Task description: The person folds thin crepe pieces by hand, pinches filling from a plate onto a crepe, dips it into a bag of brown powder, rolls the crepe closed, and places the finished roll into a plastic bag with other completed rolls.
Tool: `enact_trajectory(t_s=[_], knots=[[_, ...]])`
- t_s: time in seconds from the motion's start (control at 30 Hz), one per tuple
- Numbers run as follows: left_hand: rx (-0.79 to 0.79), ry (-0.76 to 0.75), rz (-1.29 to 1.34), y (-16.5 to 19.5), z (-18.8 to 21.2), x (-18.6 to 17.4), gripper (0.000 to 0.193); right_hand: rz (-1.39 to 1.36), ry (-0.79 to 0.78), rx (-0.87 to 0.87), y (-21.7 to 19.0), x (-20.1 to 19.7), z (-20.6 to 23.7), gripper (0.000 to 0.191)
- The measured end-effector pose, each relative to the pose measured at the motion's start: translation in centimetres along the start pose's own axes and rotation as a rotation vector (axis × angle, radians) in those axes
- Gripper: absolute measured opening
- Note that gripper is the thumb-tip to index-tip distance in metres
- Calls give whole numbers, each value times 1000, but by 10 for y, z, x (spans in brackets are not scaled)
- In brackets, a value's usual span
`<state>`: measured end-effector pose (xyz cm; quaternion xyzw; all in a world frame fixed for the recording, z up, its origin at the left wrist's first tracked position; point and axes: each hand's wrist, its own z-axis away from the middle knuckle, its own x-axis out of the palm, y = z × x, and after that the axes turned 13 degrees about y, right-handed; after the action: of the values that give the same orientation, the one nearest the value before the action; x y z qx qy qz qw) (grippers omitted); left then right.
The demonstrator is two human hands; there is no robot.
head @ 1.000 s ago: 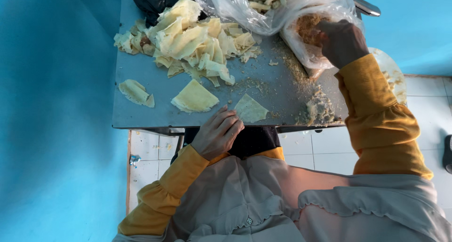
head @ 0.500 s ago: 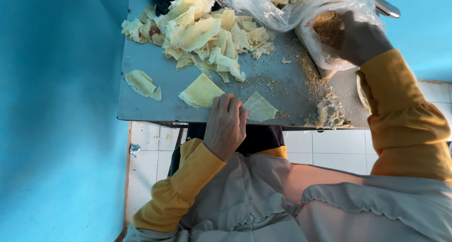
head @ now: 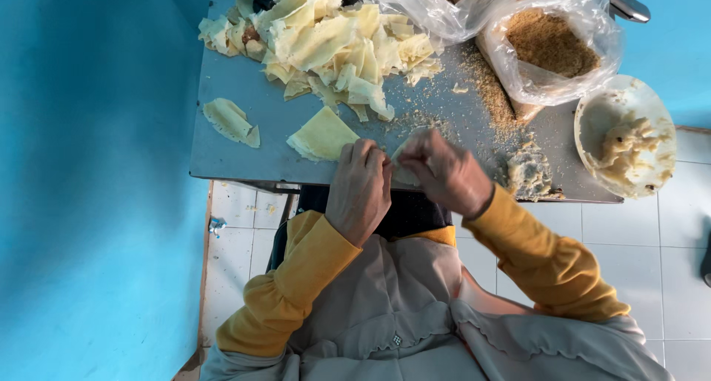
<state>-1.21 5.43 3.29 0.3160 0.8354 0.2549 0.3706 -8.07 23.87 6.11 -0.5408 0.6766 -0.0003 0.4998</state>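
Head view: both hands (head: 361, 188) (head: 444, 172) pinch wrapper (head: 404, 171); bag (head: 585, 62) w/ brown crumbs, bowl (head: 592, 122) w/ pale paste.

Matt grey metal table (head: 244, 129), glossy clear plastic bag (head: 592, 37)

Bright even daylight, soft shadows beneath the grey metal table (head: 237, 129), mild glare on the clear plastic bags (head: 444, 14), right hand (head: 444, 175) slightly motion-blurred, edges mildly stretched
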Motion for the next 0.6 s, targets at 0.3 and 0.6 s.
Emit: enact_trajectory(t_s=[0.3,0.6], knots=[[54,-34,-123,4,-1,3,12,312,164,-54,-24,-22,29,32],[-50,-62,88,16,-1,0,13,170,123,194,-13,-18,27,37]])
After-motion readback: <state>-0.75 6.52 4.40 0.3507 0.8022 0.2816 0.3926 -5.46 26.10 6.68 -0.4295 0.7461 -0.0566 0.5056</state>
